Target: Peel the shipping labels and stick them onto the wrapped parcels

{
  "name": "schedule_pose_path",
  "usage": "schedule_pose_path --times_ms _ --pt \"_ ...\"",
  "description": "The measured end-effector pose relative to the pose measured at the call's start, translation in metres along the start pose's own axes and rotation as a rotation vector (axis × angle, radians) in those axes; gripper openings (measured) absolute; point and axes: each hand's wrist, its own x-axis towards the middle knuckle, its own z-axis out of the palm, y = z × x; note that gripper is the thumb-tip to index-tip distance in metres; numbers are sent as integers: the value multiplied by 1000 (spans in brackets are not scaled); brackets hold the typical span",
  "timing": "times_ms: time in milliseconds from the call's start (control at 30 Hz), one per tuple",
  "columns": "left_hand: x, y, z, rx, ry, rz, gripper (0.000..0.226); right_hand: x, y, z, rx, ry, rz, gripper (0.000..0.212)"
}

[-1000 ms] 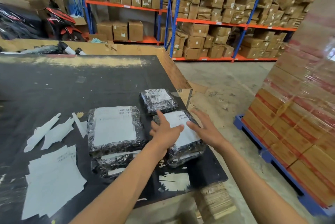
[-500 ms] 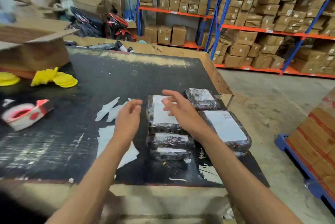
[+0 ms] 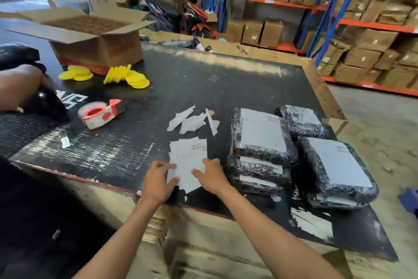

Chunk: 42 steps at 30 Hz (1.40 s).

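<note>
A loose pile of white shipping labels lies near the front edge of the black table. My left hand rests on the pile's left side, fingers spread on the paper. My right hand presses its right side, thumb and fingers on a sheet. To the right, black bubble-wrapped parcels with white labels sit in a stack. Another stack stands beside it, and a smaller parcel lies behind. Peeled backing strips lie crumpled beyond the pile.
A red tape dispenser sits left of centre. Yellow discs lie beside an open cardboard box at the back left. Another person's hand rests at the far left. Shelves of cartons stand behind.
Both hands left the right-hand parcel, passed left over the parcels, and now rest on the label pile. My view swung left.
</note>
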Motion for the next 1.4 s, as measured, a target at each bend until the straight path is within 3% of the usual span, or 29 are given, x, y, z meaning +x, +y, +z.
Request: schedule_pose_path --times_ms 167,300,400,633,733,800,900,967,1033,1167,1400 --pt "-6 -3 6 8 81 58 38 6 5 12 -82 213 68 37" --pt "-8 -5 8 33 122 90 38 5 3 11 27 364 91 35" --pt "-10 -5 13 71 163 105 37 4 3 13 46 430 78 17" --pt "-14 2 15 141 208 81 39 -7 -1 13 30 494 4 14" --pt "-10 1 15 131 167 71 39 -12 -6 16 140 477 -17 10" --pt "-6 6 6 -57 144 3 35 -16 -10 14 271 446 -31 11" --pt "-9 21 -16 -407 241 -83 37 -28 -19 3 512 360 -55 12" --pt "-20 40 -37 -732 129 -183 45 -40 -29 -8 682 329 -77 10" --pt "-36 54 -54 -1060 -60 -176 41 -51 -37 -19 798 331 -112 6" --pt "-61 72 -75 -1250 -97 -59 27 -67 -47 -39 873 339 -181 8" --pt "-75 86 -96 -1256 -127 -10 27 -88 -51 -57 854 343 -269 5"
